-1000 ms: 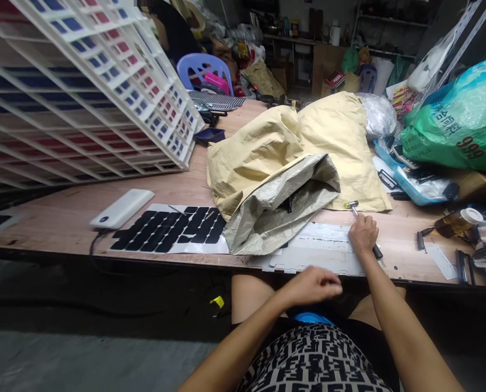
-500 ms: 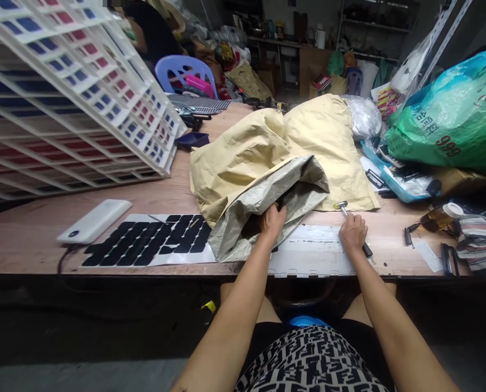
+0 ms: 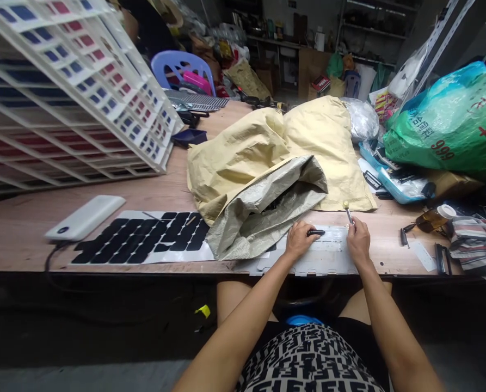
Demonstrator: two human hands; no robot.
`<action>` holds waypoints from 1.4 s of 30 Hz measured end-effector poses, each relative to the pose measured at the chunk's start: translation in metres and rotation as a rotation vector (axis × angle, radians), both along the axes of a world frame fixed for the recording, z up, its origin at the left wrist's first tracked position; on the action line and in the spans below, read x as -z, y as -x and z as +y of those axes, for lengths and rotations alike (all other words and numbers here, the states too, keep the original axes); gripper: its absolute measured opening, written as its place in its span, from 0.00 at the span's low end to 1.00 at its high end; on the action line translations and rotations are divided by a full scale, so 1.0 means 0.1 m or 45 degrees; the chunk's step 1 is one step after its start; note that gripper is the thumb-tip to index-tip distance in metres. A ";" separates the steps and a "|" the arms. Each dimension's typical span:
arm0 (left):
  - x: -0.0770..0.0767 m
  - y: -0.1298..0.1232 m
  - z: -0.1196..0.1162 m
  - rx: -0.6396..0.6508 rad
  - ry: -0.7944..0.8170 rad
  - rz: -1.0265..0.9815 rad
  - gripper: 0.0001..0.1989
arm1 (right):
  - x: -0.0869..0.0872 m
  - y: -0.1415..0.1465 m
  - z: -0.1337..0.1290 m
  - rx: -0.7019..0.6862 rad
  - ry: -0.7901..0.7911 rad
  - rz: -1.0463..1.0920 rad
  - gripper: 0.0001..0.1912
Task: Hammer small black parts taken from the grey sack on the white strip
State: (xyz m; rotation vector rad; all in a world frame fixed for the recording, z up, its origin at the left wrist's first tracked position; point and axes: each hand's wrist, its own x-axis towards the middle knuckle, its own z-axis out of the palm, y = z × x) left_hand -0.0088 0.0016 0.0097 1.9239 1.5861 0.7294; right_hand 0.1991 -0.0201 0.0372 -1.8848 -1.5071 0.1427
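My left fingers [image 3: 307, 228] were clamped on a small, dark, narrow piece [image 3: 317, 232] above the smooth pale sheet [image 3: 328, 256]. My right fingers [image 3: 355, 224] were closed around the slim metallic hammer [image 3: 347, 210]. The wrinkled woven sack [image 3: 263, 223] lay open-mouthed on the wood-grained tabletop [image 3: 145, 188].

The left hand [image 3: 300, 239] is no longer hovering near the lap or reaching into the yellow sack with a grey lining [image 3: 263, 218]; it is now holding a small, slim black part [image 3: 316, 232] over the flat whitish board [image 3: 328, 256]. The right hand [image 3: 358, 239] is now holding the small metal hammer with a yellowish face [image 3: 347, 209] at a changed angle, its black handle end no longer showing beyond the wrist
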 end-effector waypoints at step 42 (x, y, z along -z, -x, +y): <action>0.00 0.02 -0.02 0.045 0.008 -0.127 0.09 | -0.06 0.34 -0.83 -0.416 -0.097 0.025 0.18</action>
